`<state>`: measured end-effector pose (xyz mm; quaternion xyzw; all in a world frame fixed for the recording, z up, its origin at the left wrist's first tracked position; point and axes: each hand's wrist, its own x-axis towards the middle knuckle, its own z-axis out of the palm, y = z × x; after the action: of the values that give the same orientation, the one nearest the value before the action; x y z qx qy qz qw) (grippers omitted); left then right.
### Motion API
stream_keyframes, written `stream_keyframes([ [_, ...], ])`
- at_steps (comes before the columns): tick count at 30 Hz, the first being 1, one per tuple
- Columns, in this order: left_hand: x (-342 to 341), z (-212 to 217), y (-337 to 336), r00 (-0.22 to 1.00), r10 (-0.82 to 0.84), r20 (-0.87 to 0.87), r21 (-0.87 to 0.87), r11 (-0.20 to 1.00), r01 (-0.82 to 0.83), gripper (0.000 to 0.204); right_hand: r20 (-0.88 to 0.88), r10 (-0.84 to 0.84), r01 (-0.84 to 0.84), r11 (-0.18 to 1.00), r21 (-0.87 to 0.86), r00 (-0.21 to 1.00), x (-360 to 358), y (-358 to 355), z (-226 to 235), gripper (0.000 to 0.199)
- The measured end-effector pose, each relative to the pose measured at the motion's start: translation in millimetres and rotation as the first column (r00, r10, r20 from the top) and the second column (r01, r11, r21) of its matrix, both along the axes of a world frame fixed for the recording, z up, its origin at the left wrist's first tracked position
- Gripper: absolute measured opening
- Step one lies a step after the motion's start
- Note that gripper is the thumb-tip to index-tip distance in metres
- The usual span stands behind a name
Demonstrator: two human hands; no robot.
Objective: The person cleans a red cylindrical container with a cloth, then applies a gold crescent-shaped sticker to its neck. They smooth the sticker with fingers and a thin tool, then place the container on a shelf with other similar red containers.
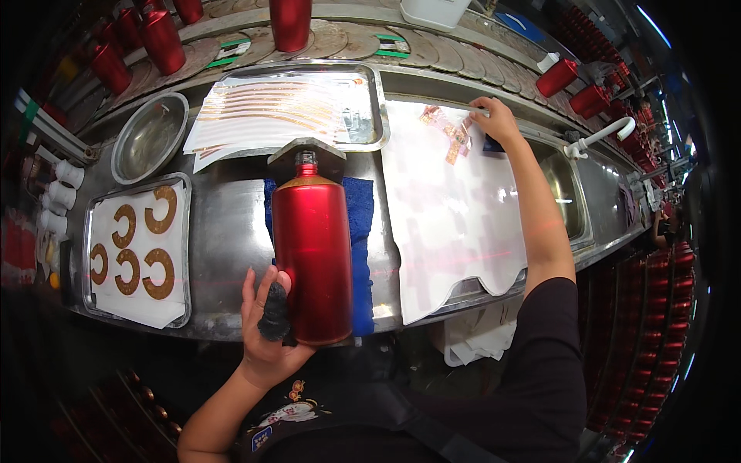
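Note:
A glossy red bottle (pixel 312 255) with a gold shoulder and a bare threaded neck lies on a blue cloth (pixel 362 231), its neck at a dark metal rest (pixel 332 158). My left hand (pixel 266 339) holds it at the lower left, thumb by the base and fingers along the side; a black cover or pad (pixel 274 315) sits at one finger. At the far right, my right hand (pixel 495 119) is pinched at the edge of a thin pink-and-gold decal (pixel 457 139). That decal lies on a white sheet (pixel 455 224) with faint pink marks.
Gold strips on paper fill a metal tray (pixel 370 100); C-shaped gold decals (pixel 160 210) lie in another at left. Nearby stand a metal bowl (pixel 150 139) and a sink (pixel 567 193) with a white tap (pixel 606 135). Red bottles (pixel 162 42) stand on a conveyor (pixel 347 46) behind.

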<state>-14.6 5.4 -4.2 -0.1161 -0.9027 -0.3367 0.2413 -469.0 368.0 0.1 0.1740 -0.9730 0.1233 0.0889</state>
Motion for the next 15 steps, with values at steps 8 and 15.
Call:
stream_keyframes([
  [8,-2,6,1,0.999,-0.027,0.037,0.02,0.999,0.026,0.103,0.417,0.098,-0.061,0.993,-0.102,0.904,-41,22,0,0.052],
  [15,-7,18,-3,0.996,0.003,0.087,-0.042,0.999,0.0,0.106,0.262,0.108,-0.008,0.935,-0.356,0.959,-40,27,-15,0.016],
])
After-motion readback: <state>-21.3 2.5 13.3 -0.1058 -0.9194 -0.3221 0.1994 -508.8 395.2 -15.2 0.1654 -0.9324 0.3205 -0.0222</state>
